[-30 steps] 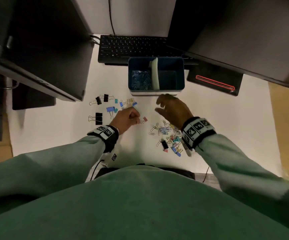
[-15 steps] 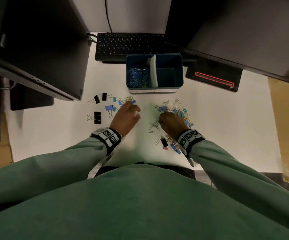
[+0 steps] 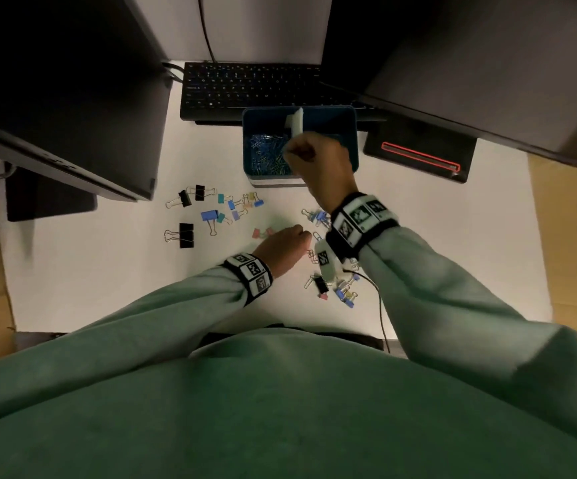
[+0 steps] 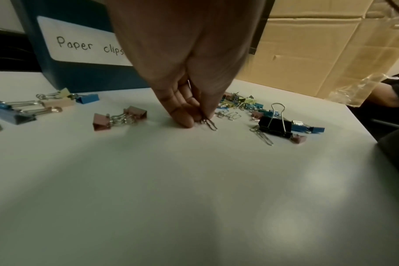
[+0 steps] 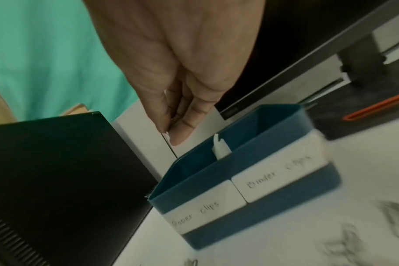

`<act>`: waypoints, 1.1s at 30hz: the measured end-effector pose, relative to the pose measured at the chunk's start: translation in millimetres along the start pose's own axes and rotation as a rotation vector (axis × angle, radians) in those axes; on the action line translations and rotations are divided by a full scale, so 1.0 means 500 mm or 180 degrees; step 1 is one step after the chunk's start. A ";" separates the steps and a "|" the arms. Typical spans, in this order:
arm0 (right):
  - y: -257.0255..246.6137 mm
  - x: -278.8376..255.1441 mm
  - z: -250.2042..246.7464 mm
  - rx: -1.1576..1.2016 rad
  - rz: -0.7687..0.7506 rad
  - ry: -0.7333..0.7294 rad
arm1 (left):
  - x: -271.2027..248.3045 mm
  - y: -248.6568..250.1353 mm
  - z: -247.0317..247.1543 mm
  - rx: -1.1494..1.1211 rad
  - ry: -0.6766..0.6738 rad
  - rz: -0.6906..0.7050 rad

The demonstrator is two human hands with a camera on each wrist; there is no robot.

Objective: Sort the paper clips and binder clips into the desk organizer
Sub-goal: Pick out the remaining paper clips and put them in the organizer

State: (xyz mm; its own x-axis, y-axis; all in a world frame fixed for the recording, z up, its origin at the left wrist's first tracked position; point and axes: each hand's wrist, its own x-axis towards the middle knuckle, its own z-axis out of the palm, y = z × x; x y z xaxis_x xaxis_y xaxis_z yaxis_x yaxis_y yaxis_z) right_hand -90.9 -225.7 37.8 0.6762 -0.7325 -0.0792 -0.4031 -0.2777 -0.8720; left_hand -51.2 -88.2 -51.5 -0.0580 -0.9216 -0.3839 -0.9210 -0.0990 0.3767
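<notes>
The blue desk organizer stands in front of the keyboard, and its left compartment, labelled "Paper clips", holds several blue clips. My right hand hovers over that compartment, thumb and fingers pinched on a small silvery paper clip that is mostly hidden. My left hand is down on the table, pinching a silver paper clip against the surface. Binder clips lie to the left. A mixed pile of clips lies under my right wrist.
A black keyboard sits behind the organizer, with dark monitors overhanging at left and right. A black device with a red line lies to the organizer's right. A cardboard box stands beyond the table. A cable trails by the pile.
My right hand rose from the clip pile to above the organizer's left compartment. My left hand left the left-hand binder clips and moved right to the table's middle, where it pinches a paper clip.
</notes>
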 end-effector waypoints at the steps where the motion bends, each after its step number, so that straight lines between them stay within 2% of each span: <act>1: -0.006 0.018 0.009 -0.0137 -0.0031 -0.0109 | 0.000 0.001 -0.002 -0.0092 0.0018 -0.0047; 4: -0.001 0.025 0.021 -0.0880 -0.0257 -0.0547 | -0.005 -0.004 -0.003 -0.0388 0.0041 -0.0104; 6: 0.021 -0.010 0.009 -0.1168 -0.0455 -0.0600 | -0.011 -0.009 0.003 -0.0483 0.0073 -0.0119; 8: 0.060 -0.068 -0.010 -0.1372 -0.0340 -0.0719 | -0.015 -0.011 0.007 -0.0568 0.0084 -0.0175; 11: 0.129 -0.171 -0.027 -0.2070 0.0011 -0.1278 | -0.017 -0.016 0.012 -0.0662 0.0042 -0.0206; 14: 0.175 -0.231 -0.009 -0.2696 -0.0032 -0.1635 | -0.028 -0.020 -0.001 -0.0971 0.0076 -0.0317; 17: 0.195 -0.229 0.022 -0.2730 -0.0095 -0.1461 | -0.042 -0.013 -0.060 -0.1281 0.0482 -0.0550; 21: 0.195 -0.211 0.039 -0.2626 -0.0152 -0.1393 | -0.023 -0.042 -0.181 -0.1692 0.1781 -0.0866; 23: 0.194 -0.207 0.040 -0.2599 -0.0180 -0.1430 | 0.004 -0.074 -0.220 -0.1677 0.2181 -0.0994; 30: 0.190 -0.198 0.047 -0.2356 0.0134 -0.1304 | 0.048 -0.128 -0.221 -0.1483 0.2212 -0.1286; 32: 0.190 -0.198 0.050 -0.2242 0.0170 -0.1166 | 0.031 -0.102 -0.200 -0.1312 0.2267 -0.1095; 33: 0.190 -0.198 0.050 -0.2216 0.0152 -0.1097 | 0.019 -0.085 -0.184 -0.1145 0.2120 -0.0888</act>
State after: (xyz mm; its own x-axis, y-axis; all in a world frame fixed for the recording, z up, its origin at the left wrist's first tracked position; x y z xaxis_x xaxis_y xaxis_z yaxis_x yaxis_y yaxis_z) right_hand -180.6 -164.0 -49.4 0.7558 -0.5507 -0.3542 -0.6540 -0.6606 -0.3687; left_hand 22.7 -127.6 6.6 0.5021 -0.8641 0.0364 -0.6806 -0.3688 0.6331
